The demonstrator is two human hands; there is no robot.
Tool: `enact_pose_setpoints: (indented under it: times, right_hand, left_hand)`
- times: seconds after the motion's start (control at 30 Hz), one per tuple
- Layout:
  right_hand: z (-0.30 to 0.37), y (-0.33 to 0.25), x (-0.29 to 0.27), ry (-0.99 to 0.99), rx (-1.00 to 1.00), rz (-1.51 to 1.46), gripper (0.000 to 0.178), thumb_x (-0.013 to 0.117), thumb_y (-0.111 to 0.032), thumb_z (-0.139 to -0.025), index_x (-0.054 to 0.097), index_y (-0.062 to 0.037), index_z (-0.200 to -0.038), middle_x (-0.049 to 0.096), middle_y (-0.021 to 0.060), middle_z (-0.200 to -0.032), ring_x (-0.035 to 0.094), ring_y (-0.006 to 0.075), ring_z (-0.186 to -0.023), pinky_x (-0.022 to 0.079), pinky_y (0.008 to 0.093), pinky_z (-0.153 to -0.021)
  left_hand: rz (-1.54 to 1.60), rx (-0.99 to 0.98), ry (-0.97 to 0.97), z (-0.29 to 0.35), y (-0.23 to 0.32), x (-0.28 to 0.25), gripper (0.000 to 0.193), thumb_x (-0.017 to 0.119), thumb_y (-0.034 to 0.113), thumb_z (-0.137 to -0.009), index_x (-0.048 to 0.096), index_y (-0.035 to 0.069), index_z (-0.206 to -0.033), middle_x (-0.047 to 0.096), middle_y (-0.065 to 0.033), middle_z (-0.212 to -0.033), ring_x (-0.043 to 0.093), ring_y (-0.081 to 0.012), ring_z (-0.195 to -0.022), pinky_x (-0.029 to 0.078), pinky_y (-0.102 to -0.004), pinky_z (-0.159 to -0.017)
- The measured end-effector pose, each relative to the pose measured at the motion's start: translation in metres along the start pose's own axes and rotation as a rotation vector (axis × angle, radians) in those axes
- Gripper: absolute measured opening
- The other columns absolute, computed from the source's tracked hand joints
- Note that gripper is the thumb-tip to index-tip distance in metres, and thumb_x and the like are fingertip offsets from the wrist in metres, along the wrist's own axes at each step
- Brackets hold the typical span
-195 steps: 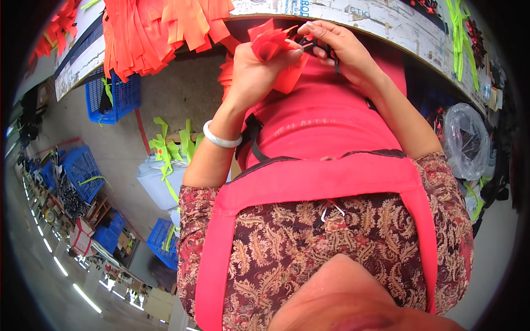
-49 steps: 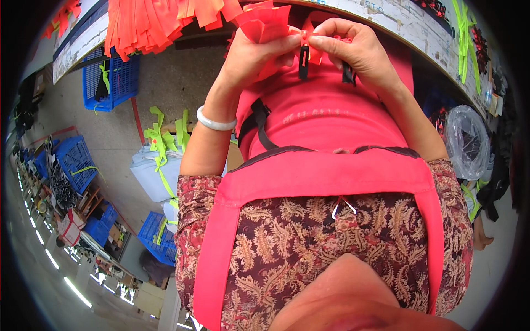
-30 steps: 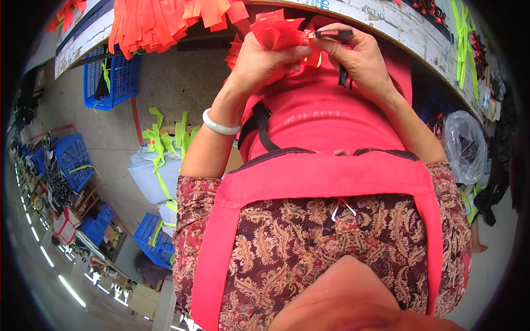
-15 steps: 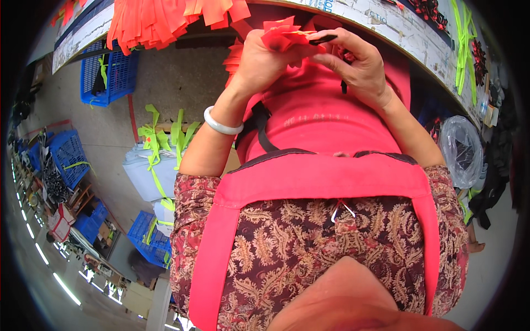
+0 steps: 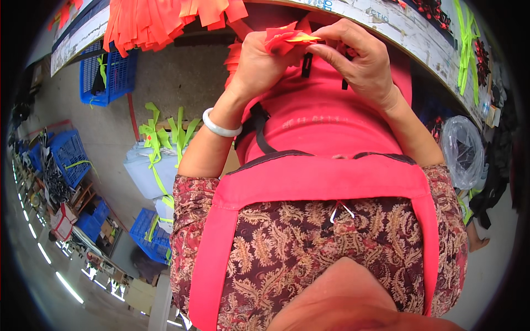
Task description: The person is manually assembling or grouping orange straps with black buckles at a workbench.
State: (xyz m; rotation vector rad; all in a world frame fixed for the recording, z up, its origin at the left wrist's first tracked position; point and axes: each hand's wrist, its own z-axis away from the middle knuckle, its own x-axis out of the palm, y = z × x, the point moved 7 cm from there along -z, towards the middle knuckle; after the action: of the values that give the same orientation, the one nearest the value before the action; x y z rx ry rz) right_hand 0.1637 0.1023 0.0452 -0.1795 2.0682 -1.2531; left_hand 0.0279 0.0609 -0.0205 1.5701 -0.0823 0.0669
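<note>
My left hand (image 5: 259, 65) is closed round a bunch of orange-red fabric strips (image 5: 280, 39), held above my lap at the bench edge. One strip in the bunch shows a bright yellow-orange face and points to the right. The thumb and forefinger of my right hand (image 5: 361, 62) pinch at the tip of that strip. A short black strip (image 5: 306, 65) hangs down between the hands, and another dark end (image 5: 344, 84) shows below my right fingers. Something red and black is tucked in my right palm, mostly hidden. My red apron (image 5: 326, 110) lies beneath both hands.
More orange-red strips (image 5: 143, 25) hang over the bench edge at the far left. The bench (image 5: 408, 44) carries neon-yellow strips (image 5: 466, 55) and red-black pieces on the right. Blue crates (image 5: 121, 77) and a wrapped pale stack (image 5: 144, 171) stand left; a clear plastic bag (image 5: 462, 151) is right.
The black piece between my right fingertips now hangs lower, between the hands. My right fingers have closed in on the yellow-orange strip tip. The left hand has barely moved.
</note>
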Motion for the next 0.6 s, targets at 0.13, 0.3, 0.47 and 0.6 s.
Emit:
enact_pose_setpoints:
  times: [0.13, 0.3, 0.47, 0.6]
  right_hand:
    - [0.001, 0.000, 0.004, -0.066, 0.058, 0.039, 0.019, 0.072, -0.003, -0.081, 0.066, -0.0007, -0.099, 0.063, 0.0048, -0.087, 0.056, 0.0084, -0.071, 0.043, 0.0205, -0.059]
    - [0.004, -0.002, 0.004, -0.009, 0.006, 0.058, 0.015, 0.073, -0.010, -0.081, 0.066, -0.0033, -0.093, 0.058, 0.0041, -0.076, 0.052, 0.0104, -0.062, 0.042, 0.0225, -0.055]
    - [0.006, 0.013, 0.010, -0.002, 0.070, -0.048, 0.015, 0.072, -0.010, -0.081, 0.065, -0.0027, -0.092, 0.059, 0.0040, -0.077, 0.053, 0.0111, -0.064, 0.043, 0.0230, -0.056]
    - [0.011, 0.011, 0.010, 0.028, 0.093, -0.083, 0.015, 0.072, -0.012, -0.082, 0.065, -0.0026, -0.091, 0.060, 0.0038, -0.077, 0.054, 0.0113, -0.065, 0.042, 0.0231, -0.056]
  left_hand:
    - [-0.024, 0.005, -0.019, 0.001, -0.001, -0.001, 0.022, 0.065, -0.006, -0.081, 0.066, -0.001, -0.103, 0.067, -0.0039, -0.083, 0.062, -0.0093, -0.070, 0.051, -0.0227, -0.062]
    - [0.000, -0.023, -0.050, 0.000, -0.006, 0.001, 0.020, 0.066, -0.004, -0.082, 0.067, -0.001, -0.102, 0.067, -0.0035, -0.083, 0.062, -0.0089, -0.071, 0.051, -0.0223, -0.063]
    - [-0.011, 0.011, 0.033, 0.002, -0.010, 0.000, 0.019, 0.066, -0.001, -0.083, 0.070, 0.003, -0.101, 0.063, 0.0003, -0.074, 0.054, -0.0057, -0.065, 0.044, -0.0220, -0.055]
    - [0.033, -0.066, -0.045, 0.003, -0.012, 0.001, 0.016, 0.066, -0.003, -0.082, 0.066, -0.001, -0.098, 0.068, -0.0062, -0.085, 0.063, -0.0101, -0.076, 0.051, -0.0228, -0.067]
